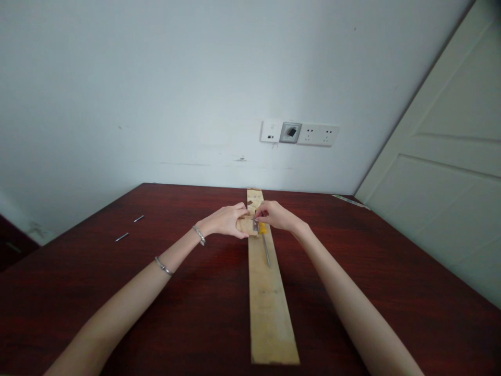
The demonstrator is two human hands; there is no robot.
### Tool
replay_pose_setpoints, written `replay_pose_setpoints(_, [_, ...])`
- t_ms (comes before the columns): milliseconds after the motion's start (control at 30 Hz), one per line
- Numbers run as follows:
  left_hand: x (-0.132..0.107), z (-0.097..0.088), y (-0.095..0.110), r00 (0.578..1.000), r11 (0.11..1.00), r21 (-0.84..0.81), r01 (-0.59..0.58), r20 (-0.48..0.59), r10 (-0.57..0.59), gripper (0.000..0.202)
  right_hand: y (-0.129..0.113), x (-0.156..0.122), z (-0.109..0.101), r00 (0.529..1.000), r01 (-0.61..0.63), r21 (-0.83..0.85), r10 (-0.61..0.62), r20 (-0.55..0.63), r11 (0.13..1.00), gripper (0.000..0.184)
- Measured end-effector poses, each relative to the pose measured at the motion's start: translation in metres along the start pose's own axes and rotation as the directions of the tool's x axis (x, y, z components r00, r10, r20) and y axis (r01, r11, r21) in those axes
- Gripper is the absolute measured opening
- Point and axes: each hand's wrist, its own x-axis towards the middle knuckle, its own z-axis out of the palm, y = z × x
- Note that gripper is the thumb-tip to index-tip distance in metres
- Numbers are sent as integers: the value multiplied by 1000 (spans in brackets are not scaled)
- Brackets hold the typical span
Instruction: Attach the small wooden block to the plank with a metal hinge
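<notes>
Apparently for steadiness, left hand (227, 220) clamps block (245, 225) against plank (271, 313), running from desk (188, 313)'s far edge toward near edge; right hand (276, 215) pinches fingertips together at metal plate (256, 226), contents unclear; screwdriver (266, 248) alongside.

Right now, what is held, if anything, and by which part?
Left hand: small wooden block, by its near and far edges. Right hand: hold can't be told.

No legible txt, nos. or brands; any marks on wall sockets (318, 135) or yellow-handled screwdriver (265, 248) too small to read.
</notes>
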Motion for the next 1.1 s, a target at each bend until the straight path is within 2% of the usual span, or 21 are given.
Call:
replay_pose_setpoints(400, [1,2,6,1000,1000,31,3,15,-3,50,1,0,5,995,-43,-161,58,86,986,6])
replay_pose_setpoints(733, [1,-1,11,999,997,77,-4,54,0,53,-7,-1,0,985,-65,-196,95,147,978,3])
replay_pose_setpoints(1100, [1,0,11,999,999,53,1,53,-3,51,-17,-3,-9,988,-66,-139,84,129,988,6])
